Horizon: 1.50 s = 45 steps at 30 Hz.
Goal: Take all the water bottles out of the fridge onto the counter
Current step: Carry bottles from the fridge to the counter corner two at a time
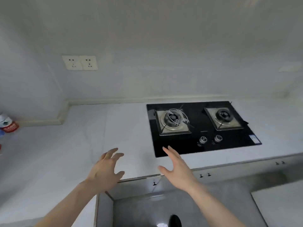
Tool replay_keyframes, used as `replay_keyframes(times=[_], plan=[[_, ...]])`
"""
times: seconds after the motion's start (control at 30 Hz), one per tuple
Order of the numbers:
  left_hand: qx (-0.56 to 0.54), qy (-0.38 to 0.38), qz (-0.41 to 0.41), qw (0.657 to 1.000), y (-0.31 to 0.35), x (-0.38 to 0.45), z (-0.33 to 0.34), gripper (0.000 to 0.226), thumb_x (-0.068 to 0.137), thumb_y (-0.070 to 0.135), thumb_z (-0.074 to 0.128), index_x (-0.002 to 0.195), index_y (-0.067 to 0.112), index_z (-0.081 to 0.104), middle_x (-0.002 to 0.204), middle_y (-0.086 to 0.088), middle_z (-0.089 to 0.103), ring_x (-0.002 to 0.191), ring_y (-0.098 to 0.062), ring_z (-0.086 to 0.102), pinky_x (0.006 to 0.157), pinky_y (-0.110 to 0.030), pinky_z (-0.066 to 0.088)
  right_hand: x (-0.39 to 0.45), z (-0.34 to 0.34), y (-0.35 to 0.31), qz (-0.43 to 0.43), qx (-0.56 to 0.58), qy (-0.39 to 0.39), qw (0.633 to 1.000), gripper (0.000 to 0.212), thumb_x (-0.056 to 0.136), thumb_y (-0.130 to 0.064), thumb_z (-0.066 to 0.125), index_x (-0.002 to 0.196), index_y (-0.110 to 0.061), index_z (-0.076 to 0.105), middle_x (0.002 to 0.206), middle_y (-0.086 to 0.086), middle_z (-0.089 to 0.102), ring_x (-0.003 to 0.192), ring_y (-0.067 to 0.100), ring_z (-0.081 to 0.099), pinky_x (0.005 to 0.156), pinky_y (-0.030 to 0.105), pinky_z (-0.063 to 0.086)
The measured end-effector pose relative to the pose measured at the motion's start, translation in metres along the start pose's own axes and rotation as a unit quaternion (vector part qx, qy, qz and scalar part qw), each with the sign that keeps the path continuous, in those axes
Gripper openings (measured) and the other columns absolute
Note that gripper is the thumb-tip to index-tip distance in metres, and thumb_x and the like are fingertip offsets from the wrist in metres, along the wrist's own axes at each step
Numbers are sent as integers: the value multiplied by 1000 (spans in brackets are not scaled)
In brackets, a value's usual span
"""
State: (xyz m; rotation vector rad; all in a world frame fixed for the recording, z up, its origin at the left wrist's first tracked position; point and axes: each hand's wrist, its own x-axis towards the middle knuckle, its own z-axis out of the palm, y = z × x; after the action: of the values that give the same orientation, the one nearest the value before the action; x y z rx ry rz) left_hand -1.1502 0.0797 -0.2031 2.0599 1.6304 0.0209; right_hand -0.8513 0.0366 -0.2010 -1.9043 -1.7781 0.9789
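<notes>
Head view: left hand and right hand hover over the desk, fingers spread and released, holding nothing; what looks like 1 bottle stands far left, fridge unseen.

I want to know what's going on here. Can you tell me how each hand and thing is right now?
left hand: open, fingers spread, holds nothing
right hand: open, fingers straight, holds nothing
bottle: at the left edge, cut off by the frame
gas hob: no flame seen
wall sockets: nothing plugged in

black gas hob, two wall sockets
</notes>
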Motion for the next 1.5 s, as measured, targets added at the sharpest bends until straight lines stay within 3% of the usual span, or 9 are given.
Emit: replay_keyframes(times=[0.13,0.27,0.33,0.5,0.63,0.8,1.03,1.37,1.5], plan=[[-3,15,124,992,94,22,-9,65,91,44,66,150,39,38,164,18,19,148,-15,26,117,-29,33,-43,-63,34,34,41,100,994,71,95,-48,67,157,-46,32,167,-25,17,152,-3,21,123,30,31],[-7,8,243,970,198,41,0,64,91,44,69,149,38,41,162,18,22,148,-10,26,120,-24,24,-102,-129,75,70,71,186,977,67,95,-40,71,155,-40,40,163,-23,24,147,-9,24,106,-2,17],[-11,7,286,958,245,45,4,65,90,47,69,148,40,41,162,22,21,149,-7,23,119,-23,22,-130,-156,94,84,76,213,970,66,95,-41,71,154,-42,41,162,-25,24,145,-14,22,101,-8,11],[-15,4,380,925,382,44,25,63,91,49,69,147,44,40,160,25,19,146,-2,24,113,-18,21,-206,-228,156,124,45,292,947,65,93,-48,69,152,-43,42,163,-25,27,146,-9,27,115,11,18],[-15,-9,440,898,476,39,51,62,90,50,67,146,44,41,159,26,20,145,-2,25,115,-22,26,-258,-274,208,152,41,348,924,61,94,-43,72,149,-41,47,160,-21,33,144,-6,32,118,17,24],[-19,-25,498,867,578,36,85,60,89,47,69,144,42,44,157,26,25,147,-1,23,115,-20,20,-319,-320,266,197,36,399,895,61,93,-47,71,149,-41,47,160,-23,33,147,-2,33,119,20,25],[-17,-74,556,828,679,43,117,58,86,49,70,138,48,45,155,29,26,141,-4,33,114,-36,38,-384,-364,310,257,33,465,847,60,95,-44,70,150,-39,46,159,-23,34,146,-1,31,111,15,21],[1,-128,645,754,834,83,173,58,88,47,71,141,44,45,157,23,27,144,-3,27,103,-8,23,-412,-426,385,328,29,531,781,61,91,-42,74,148,-37,50,158,-19,37,145,-2,34,119,21,25],[-1,-141,674,725,890,111,184,60,88,48,70,142,44,45,156,25,26,144,-2,26,111,-17,24,-401,-458,409,349,24,558,753,61,91,-40,75,147,-37,51,157,-19,39,145,-4,34,114,12,21]])
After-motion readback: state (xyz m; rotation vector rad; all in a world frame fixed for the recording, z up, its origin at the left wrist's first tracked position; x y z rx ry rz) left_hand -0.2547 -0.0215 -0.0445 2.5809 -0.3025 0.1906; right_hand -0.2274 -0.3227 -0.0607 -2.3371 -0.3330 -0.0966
